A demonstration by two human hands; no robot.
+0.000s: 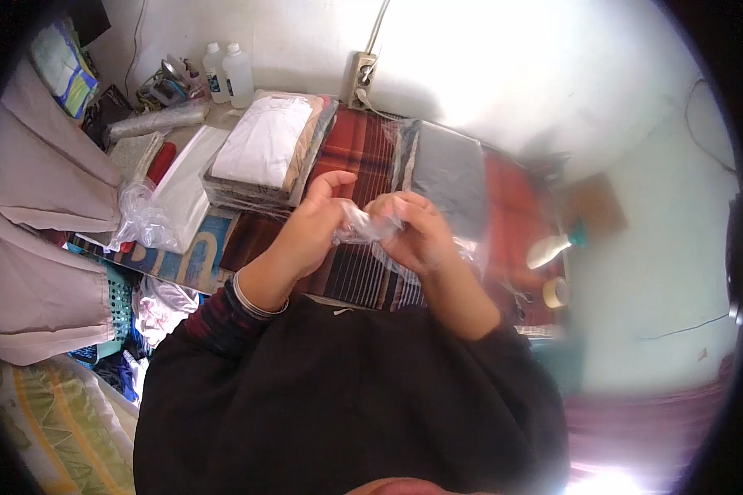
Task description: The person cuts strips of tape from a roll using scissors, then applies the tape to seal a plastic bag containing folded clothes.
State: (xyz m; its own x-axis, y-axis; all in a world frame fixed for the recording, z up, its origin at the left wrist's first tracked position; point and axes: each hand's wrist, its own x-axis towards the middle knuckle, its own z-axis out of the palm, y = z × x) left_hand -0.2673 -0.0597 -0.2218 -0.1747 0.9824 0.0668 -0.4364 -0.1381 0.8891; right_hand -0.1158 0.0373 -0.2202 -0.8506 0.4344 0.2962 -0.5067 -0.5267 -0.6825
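Crumpled clear plastic [357,224] is stretched between my two hands, above a table with a red and black striped cloth [351,153]. My left hand [312,227] pinches one end of it, with a finger raised. On the other end, my right hand [418,231] has its fingers closed, and more clear film hangs below them. Behind my right hand lies a flat, dark grey folded garment [450,169], which looks wrapped in plastic. Beyond my left hand is a stack of plastic-wrapped folded clothes [260,140], a white one on top.
A white bottle with a teal cap [551,249] and a tape roll [556,292] are at the right. Two bottles [238,76] stand by the wall, near a power socket [362,78]. Loose plastic [149,219] lies left; a teal basket [120,301] sits below.
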